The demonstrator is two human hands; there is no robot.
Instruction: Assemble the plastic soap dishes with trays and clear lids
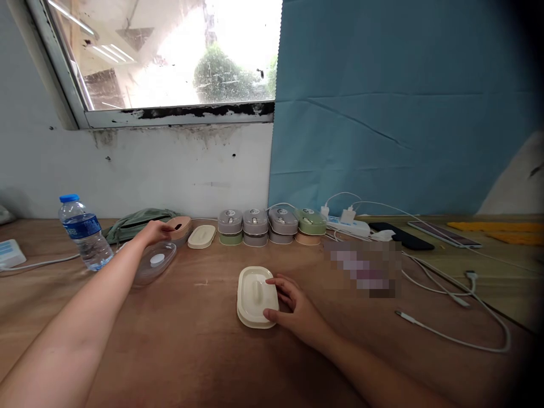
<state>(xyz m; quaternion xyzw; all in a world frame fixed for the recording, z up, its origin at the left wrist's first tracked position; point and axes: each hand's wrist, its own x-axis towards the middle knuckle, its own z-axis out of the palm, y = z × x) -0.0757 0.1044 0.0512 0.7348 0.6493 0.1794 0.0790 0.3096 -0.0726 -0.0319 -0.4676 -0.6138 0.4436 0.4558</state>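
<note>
Right in front of me, a cream rectangular lid with a raised handle (257,292) sits on what looks like a shallow cream box on the table. The thumb and fingers of my right hand (297,311) grip its right edge. Farther off at the left, my left hand (156,231) reaches out and pinches the near rim of a peach-topped container with a grey lower part (182,225). Beneath my left wrist lies a clear plastic lid with a white round disc (157,260). Another cream lid (202,237) lies flat to the right of the peach-topped container.
Several two-tier lunch boxes (255,222) stand in a row along the wall. A water bottle (85,232) and a green bag (138,221) are at the left. At the right are a power strip (348,225), white cables (446,343), a black phone (403,236) and a blurred patch.
</note>
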